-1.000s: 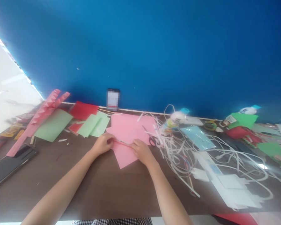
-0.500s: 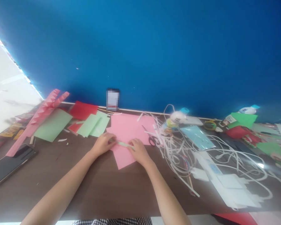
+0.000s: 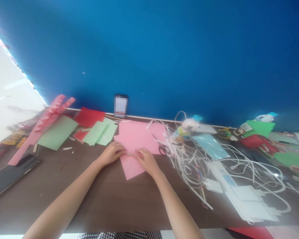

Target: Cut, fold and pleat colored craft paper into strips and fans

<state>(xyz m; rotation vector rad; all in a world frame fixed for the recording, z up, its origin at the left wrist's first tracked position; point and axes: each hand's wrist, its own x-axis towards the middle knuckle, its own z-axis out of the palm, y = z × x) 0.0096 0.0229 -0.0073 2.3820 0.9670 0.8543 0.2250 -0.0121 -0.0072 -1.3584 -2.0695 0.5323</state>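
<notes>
Fingers of left hand [image 3: 112, 153] and right hand [image 3: 146, 160] pinch opposite ends of narrow strip [image 3: 131, 154], palms down on pink sheet [image 3: 137, 134]; scissors [image 3: 161, 148] at 2 o'clock.

Green paper sheets [image 3: 57, 132] and a red sheet [image 3: 89, 117] are spread on the brown table [image 3: 109, 199], beside a pleated pink strip [image 3: 43, 124] and a phone [image 3: 12, 171]. To the right, scissors [image 3: 160, 146], tangled white paper strips [image 3: 189, 161], a glue bottle [image 3: 189, 125] and a tape roll [image 3: 223, 133] are scattered.
</notes>
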